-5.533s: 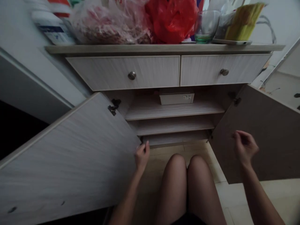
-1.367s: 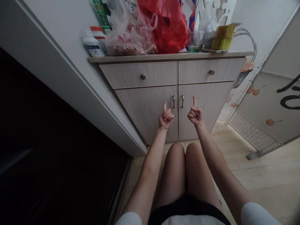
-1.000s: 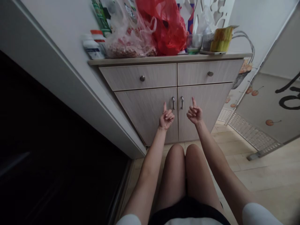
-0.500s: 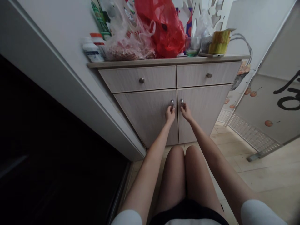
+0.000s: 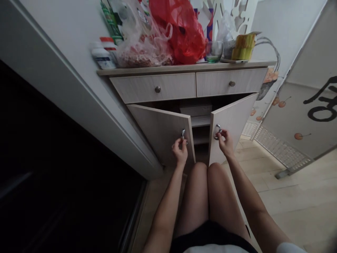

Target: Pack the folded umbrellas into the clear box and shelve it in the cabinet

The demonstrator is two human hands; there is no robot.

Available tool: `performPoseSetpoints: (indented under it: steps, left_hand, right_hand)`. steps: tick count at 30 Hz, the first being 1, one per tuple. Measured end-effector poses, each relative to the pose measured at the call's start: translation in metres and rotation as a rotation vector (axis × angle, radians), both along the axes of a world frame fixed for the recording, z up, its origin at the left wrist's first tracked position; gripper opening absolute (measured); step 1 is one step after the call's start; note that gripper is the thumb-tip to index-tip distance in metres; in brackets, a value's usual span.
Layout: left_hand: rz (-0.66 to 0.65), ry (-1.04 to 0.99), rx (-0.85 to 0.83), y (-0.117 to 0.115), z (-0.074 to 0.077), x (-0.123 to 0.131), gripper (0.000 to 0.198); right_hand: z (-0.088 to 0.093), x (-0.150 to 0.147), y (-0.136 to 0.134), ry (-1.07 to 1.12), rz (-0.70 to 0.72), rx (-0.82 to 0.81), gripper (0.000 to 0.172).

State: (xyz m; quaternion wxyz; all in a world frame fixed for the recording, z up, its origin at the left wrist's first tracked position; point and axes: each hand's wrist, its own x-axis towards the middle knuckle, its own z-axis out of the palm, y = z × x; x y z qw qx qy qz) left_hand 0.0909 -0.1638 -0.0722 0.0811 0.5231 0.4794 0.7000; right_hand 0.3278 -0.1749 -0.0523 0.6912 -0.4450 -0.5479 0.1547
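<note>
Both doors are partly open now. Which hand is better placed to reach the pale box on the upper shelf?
Probably the right hand: its door stands wider, and the box lies nearer it. The left hand grips the left door handle.

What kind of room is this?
Probably a home, maybe a hallway or dining corner: a wooden cabinet with drawers, shopping bags and a glass on top, and a sliding door.

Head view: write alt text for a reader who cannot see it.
A seated person's left hand and right hand each grip a metal handle, holding the left door and right door of a pale wood cabinet partly open. Shelves show inside; bags and bottles crowd the top.
</note>
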Motion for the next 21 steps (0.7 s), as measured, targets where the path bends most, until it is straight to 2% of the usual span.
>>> performPoseSetpoints:
  steps: [6, 10, 15, 18, 21]
  left_hand:
    - [0.048, -0.126, 0.002, -0.059, 0.000, -0.036, 0.041]
    - [0.209, -0.230, 0.029, -0.089, 0.002, -0.065, 0.043]
    - [0.430, -0.287, 0.047, -0.115, 0.004, -0.122, 0.034]
    - [0.513, -0.376, 0.066, -0.129, 0.017, -0.151, 0.024]
    - [0.486, -0.512, 0.031, -0.140, 0.039, -0.167, 0.012]
  right_hand:
    - [-0.002, 0.042, -0.066, 0.095, -0.086, -0.013, 0.029]
    - [-0.005, 0.077, -0.098, 0.127, -0.195, -0.066, 0.038]
    - [-0.015, 0.135, -0.126, 0.150, -0.440, -0.095, 0.054]
    - [-0.016, 0.172, -0.139, 0.214, -0.562, -0.060, 0.057]
    - [-0.010, 0.202, -0.147, 0.280, -0.578, -0.037, 0.048]
